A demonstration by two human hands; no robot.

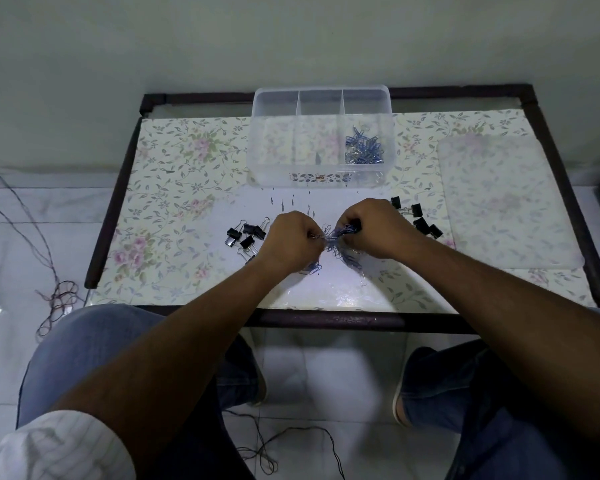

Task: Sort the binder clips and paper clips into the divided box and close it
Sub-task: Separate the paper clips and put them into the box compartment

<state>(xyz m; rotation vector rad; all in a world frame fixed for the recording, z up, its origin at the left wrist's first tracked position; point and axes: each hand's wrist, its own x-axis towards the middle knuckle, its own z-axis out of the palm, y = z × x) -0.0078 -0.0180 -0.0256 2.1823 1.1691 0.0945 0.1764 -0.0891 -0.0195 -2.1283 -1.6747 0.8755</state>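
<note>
A clear divided box (323, 98) stands open at the back of the table, with blue paper clips (364, 150) in its right compartment. Its other two compartments look bare. My left hand (293, 240) and my right hand (374, 226) meet at mid-table, both with curled fingers pinching a tangled bunch of blue paper clips (336, 237). More blue paper clips (352, 263) lie under and just in front of the hands. Black binder clips (246, 235) lie in a group left of my left hand, and another group of binder clips (420, 220) sits right of my right hand.
The translucent lid (506, 202) lies flat on the right side of the floral table (174, 188). A dark frame (326, 320) edges the table. Wires (54, 289) trail on the floor at the left. My knees sit below the front edge.
</note>
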